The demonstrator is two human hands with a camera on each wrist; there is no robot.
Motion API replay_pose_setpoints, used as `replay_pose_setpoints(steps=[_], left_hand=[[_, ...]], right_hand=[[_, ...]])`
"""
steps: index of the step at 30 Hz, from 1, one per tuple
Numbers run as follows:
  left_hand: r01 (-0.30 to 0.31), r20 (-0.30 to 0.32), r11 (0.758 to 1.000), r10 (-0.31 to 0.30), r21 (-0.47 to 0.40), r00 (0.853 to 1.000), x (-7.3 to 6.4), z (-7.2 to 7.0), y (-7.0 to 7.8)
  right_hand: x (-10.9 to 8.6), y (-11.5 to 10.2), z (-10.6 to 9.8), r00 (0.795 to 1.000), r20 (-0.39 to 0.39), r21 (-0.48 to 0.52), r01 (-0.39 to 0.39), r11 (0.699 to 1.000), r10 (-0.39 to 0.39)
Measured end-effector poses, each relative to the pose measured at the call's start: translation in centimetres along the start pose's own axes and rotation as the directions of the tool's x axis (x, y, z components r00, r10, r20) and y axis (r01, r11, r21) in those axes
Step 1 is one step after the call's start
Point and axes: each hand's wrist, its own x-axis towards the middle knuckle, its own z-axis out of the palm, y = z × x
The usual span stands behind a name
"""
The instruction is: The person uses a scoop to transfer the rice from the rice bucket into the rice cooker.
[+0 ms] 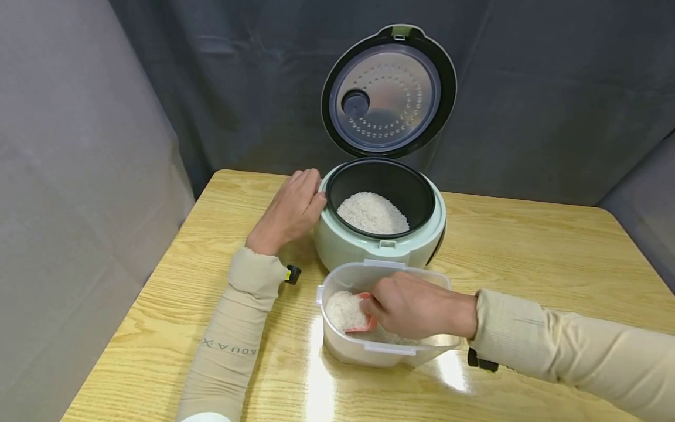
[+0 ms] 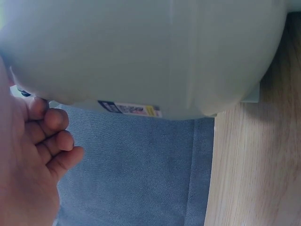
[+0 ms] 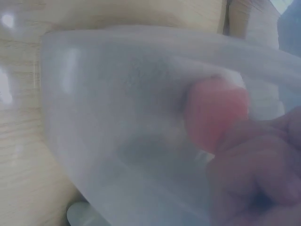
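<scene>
A pale green rice cooker (image 1: 358, 252) stands with its lid (image 1: 390, 88) raised and a mound of white rice (image 1: 372, 213) in its dark inner pot (image 1: 401, 176). My left hand (image 1: 295, 205) rests against the cooker's left side near the rim; in the left wrist view its fingers (image 2: 57, 120) curl loosely beside the cooker body. In front is a translucent plastic container (image 1: 364, 354) holding rice. Inside it my right hand (image 1: 413, 305) grips a red scoop (image 1: 369, 319) heaped with rice (image 1: 344, 310). The scoop also shows, blurred, in the right wrist view, its handle hidden by my fingers.
The container sits close against the cooker's front on a light wooden table (image 1: 527, 252). Dark grey cloth (image 1: 253, 76) hangs behind the table, and a lighter grey panel (image 1: 79, 176) borders its left side.
</scene>
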Motion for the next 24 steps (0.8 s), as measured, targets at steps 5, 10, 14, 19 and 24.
replay_pose_setpoints(steps=[5, 10, 14, 19, 24], left_hand=[[-0.006, -0.005, 1.000, 0.006, -0.001, 1.000, 0.00, 0.06, -0.10], [-0.010, -0.008, 1.000, 0.010, -0.004, 1.000, 0.06, 0.13, -0.16], [-0.017, -0.012, 1.000, 0.017, -0.008, 1.000, 0.10, 0.18, -0.19], [-0.027, -0.019, 1.000, 0.027, -0.010, 0.999, 0.14, 0.15, -0.13], [-0.021, -0.015, 1.000, 0.021, -0.009, 1.000, 0.09, 0.15, -0.16]], right_hand=[[-0.01, 0.03, -0.11, 1.000, 0.014, 0.028, -0.017, 0.999, 0.016], [0.06, 0.01, -0.26, 0.999, 0.016, 0.048, -0.037, 0.998, 0.036], [0.00, -0.08, -0.45, 0.999, 0.017, 0.078, -0.039, 0.996, 0.037], [-0.08, -0.12, -0.59, 1.000, -0.002, 0.102, -0.028, 0.994, 0.029], [-0.05, -0.01, -0.59, 1.000, -0.018, 0.098, -0.016, 0.995, 0.018]])
